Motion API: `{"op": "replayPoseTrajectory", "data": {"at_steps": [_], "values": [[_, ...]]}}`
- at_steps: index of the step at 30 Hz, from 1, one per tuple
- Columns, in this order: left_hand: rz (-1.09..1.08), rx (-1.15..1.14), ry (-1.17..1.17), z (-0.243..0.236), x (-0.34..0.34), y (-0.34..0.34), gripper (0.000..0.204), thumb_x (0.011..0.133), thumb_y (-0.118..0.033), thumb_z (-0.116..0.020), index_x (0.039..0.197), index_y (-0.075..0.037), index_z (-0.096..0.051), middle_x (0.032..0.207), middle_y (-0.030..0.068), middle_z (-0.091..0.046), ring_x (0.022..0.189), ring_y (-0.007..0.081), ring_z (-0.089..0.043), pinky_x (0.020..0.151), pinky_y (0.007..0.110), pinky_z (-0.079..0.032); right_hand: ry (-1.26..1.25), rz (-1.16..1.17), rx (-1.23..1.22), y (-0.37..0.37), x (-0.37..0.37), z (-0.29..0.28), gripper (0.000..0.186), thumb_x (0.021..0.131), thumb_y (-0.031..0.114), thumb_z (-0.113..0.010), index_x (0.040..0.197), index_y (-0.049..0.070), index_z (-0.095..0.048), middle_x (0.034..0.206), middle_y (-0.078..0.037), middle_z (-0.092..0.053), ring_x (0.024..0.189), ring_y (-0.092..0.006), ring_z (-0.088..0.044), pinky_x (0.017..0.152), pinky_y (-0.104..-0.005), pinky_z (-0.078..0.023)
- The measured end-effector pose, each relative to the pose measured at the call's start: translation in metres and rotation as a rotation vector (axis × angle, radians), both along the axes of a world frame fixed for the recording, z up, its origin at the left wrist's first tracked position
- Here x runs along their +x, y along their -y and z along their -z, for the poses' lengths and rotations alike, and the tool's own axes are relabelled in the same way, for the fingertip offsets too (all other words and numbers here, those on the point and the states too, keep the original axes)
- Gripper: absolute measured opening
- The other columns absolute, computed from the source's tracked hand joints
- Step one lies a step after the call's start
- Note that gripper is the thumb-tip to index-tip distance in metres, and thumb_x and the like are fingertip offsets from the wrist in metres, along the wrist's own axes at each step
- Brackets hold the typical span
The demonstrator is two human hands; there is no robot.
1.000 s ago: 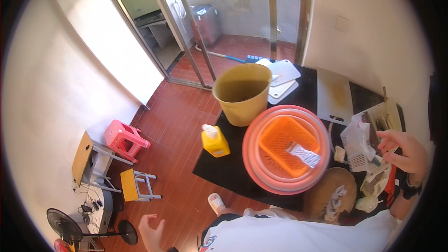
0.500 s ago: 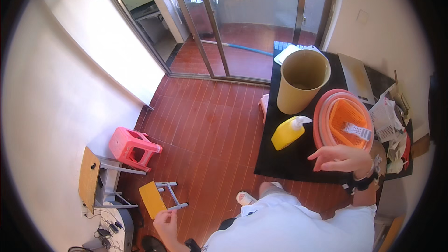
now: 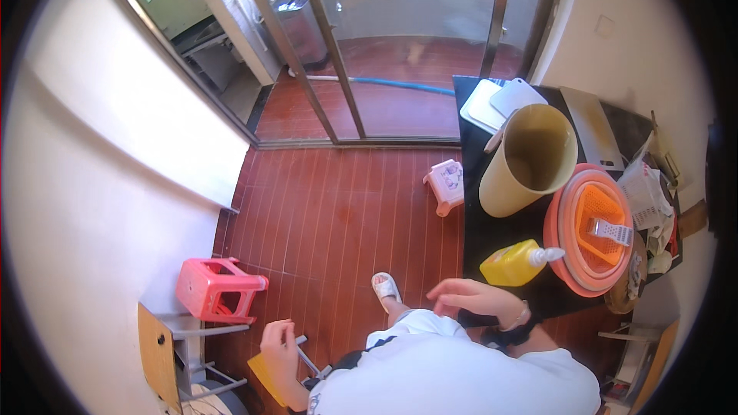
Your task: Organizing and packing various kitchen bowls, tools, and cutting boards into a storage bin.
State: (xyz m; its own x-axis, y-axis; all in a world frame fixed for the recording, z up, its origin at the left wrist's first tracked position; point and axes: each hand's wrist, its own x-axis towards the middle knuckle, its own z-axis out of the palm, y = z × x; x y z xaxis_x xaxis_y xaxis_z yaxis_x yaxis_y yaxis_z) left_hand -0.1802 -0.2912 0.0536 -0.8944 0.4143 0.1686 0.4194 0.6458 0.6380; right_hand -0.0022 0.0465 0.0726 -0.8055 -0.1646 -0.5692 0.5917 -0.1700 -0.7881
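Head view: I am seeing one yellow plastic pump bottle (image 3: 510, 263) standing upright on the black desk (image 3: 492, 232), rightward of and beyond the nearer right hand (image 3: 484, 301), its fingers hanging curved, apart, empty. Left hand (image 3: 278, 347): fingers bending; pinching, I cannot tell. Also counting: one tan round bucket (image 3: 511, 173), one orange perforated basket (image 3: 593, 215).

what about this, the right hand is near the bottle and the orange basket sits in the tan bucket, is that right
Not quite: the head view shows the orange basket in a pink basin, not in the tan bucket. The right hand is near the bottle, as you say.
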Motion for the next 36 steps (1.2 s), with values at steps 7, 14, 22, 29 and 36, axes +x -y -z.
{"op": "replayPoseTrajectory", "data": {"at_steps": [7, 14, 22, 29, 36], "values": [[0.117, -0.038, 0.015, -0.011, -0.134, -0.047, 0.007, 0.072, 0.002, -0.062, 0.077, 0.002, -0.057, 0.077, 0.0120, -0.058, 0.073, 0.0239, -0.057, 0.066, 0.031, -0.045, -0.082, 0.515, 0.052, -0.012, -0.077, 0.032, 0.029, 0.091, 0.022, -0.050, 0.113, 0.003, -0.049, 0.096, -0.009, -0.057, 0.089, -0.0147, -0.057, 0.078, -0.0257, -0.048], [0.435, -0.077, -0.003, -0.004, -0.253, -0.180, 0.013, 0.080, -0.004, -0.055, 0.091, 0.000, -0.061, 0.086, 0.0144, -0.060, 0.081, 0.0271, -0.060, 0.073, 0.033, -0.046, -0.083, 1.155, 0.484, -0.091, -0.142, 0.135, 0.039, 0.084, 0.018, -0.059, 0.115, 0.000, -0.044, 0.106, -0.014, -0.051, 0.085, -0.0179, -0.057, 0.070, -0.0291, -0.048], [0.723, -0.363, 0.296, 0.040, -0.388, -0.345, 0.035, 0.081, -0.025, -0.061, 0.106, -0.001, -0.056, 0.094, 0.0172, -0.063, 0.085, 0.0278, -0.061, 0.075, 0.035, -0.047, 0.316, 1.592, 1.543, -0.260, -0.223, 0.222, 0.064, 0.069, 0.014, -0.067, 0.123, 0.000, -0.036, 0.116, -0.025, -0.043, 0.112, -0.0392, -0.041, 0.091, -0.0453, -0.039], [0.945, -0.476, 0.307, 0.029, -0.461, -0.491, 0.039, 0.083, -0.028, -0.057, 0.106, 0.003, -0.054, 0.094, 0.0191, -0.063, 0.087, 0.0248, -0.062, 0.074, 0.033, -0.047, 1.081, 1.561, 1.475, -0.313, -0.213, 0.231, 0.031, 0.072, 0.012, -0.062, 0.097, 0.005, -0.045, 0.095, -0.016, -0.050, 0.086, -0.0341, -0.054, 0.071, -0.0443, -0.047], [1.500, -0.371, 0.302, 0.059, -0.425, -0.676, 0.034, 0.083, -0.028, -0.059, 0.099, 0.002, -0.056, 0.086, 0.0183, -0.064, 0.080, 0.0270, -0.063, 0.072, 0.033, -0.048, 0.842, 1.759, 1.213, -0.321, -0.208, 0.238, 0.027, 0.081, 0.025, -0.055, 0.093, 0.003, -0.044, 0.084, -0.024, -0.057, 0.075, -0.0427, -0.057, 0.064, -0.0494, -0.046]]}}
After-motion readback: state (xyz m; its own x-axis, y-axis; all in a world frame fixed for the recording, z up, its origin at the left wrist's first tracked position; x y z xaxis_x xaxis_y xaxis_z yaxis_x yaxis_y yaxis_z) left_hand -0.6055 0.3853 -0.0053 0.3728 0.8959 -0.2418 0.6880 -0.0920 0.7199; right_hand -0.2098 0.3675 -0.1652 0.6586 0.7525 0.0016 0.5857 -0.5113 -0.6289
